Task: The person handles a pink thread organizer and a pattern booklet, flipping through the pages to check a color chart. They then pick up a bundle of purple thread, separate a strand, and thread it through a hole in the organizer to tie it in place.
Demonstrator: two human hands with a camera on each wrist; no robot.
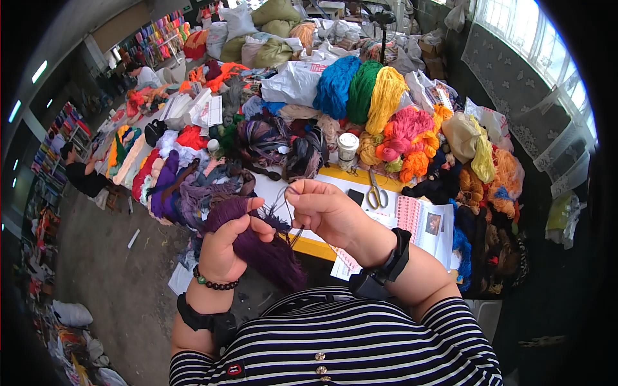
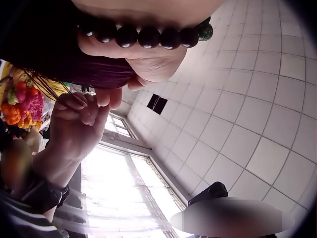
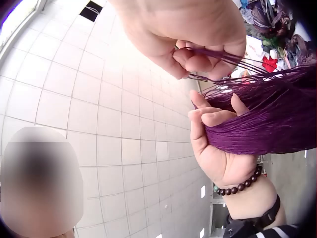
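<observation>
My left hand [image 1: 222, 251] grips a thick hank of dark purple yarn [image 1: 269, 257]; its loose, frayed end hangs down to the right of the wrist. In the right wrist view the fingers curl around the yarn hank [image 3: 267, 126] from below. To the right and slightly higher, my right hand [image 1: 335, 215] pinches a few thin purple strands [image 3: 237, 60] between thumb and curled fingers. These strands run from the right hand back to the hank. The left wrist view shows the right hand [image 2: 79, 126] close beside the left fingers.
Beyond my hands stands a yellow-edged table [image 1: 315, 246] heaped with coloured yarn. Scissors [image 1: 376, 193], a phone [image 1: 355, 196], a white tub [image 1: 348, 147] and printed sheets [image 1: 432, 231] lie around its near part. Purple and grey hanks [image 1: 193, 190] crowd the left side. Two people work farther left.
</observation>
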